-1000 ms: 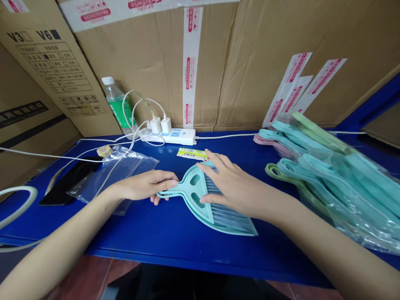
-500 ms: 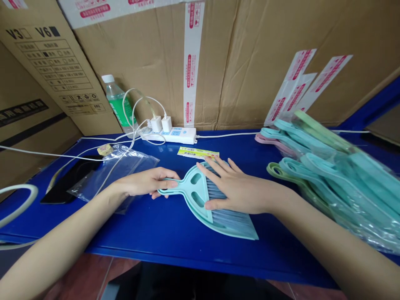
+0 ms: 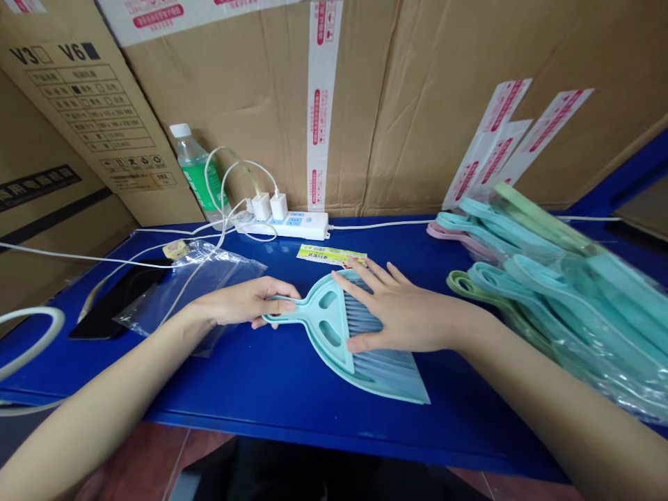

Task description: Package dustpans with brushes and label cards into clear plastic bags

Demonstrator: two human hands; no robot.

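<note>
The blue-green brush (image 3: 334, 316) and dustpan (image 3: 365, 383) lie stacked on the shiny blue table (image 3: 250, 390), handles (image 3: 288, 317) pointing left, bristles (image 3: 389, 367) fanning right. The left hand (image 3: 245, 301) has its fingers pinching the handles. The right hand (image 3: 404, 316) spreads its fingers over the bristles, gripping nothing. There's room before the front edge (image 3: 292, 437). Cardboard (image 3: 417, 104) stands behind.

The left hand (image 3: 255, 303) is held left of centre, fingers curled; the right hand (image 3: 404, 311) is spread palm-down near centre. Left forearm (image 3: 120, 395) and right forearm (image 3: 547, 396) are angled in from the lower corners.
</note>
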